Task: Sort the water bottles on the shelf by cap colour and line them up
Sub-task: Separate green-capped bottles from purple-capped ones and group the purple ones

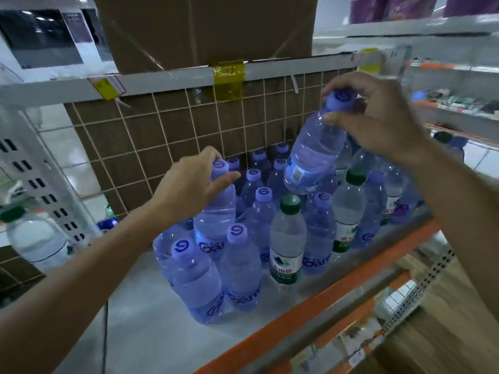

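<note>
Sorting looks half done at best: two green-capped bottles (pixel 287 244) stand among the purple-capped bottles (pixel 240 260) on the shelf (pixel 151 319). Our right grip (pixel 378 117) pinches a lifted bottle (pixel 316 149) near its cap, tilted above them; left grip (pixel 191 184) clasps a standing bottle (pixel 216 214) by the neck.

Shelf (pixel 151 314): we see the bottles (pixel 263 211) standing on it, massed right and back.
Grid (pixel 151 136): behind the bottles.
Box (pixel 205 28): above the grid.
Raised bottle (pixel 316 152): tilted over the bottles, in our right hand (pixel 378 114).
End bottle (pixel 216 214): on their left side, under our left hand (pixel 189 184).
</note>
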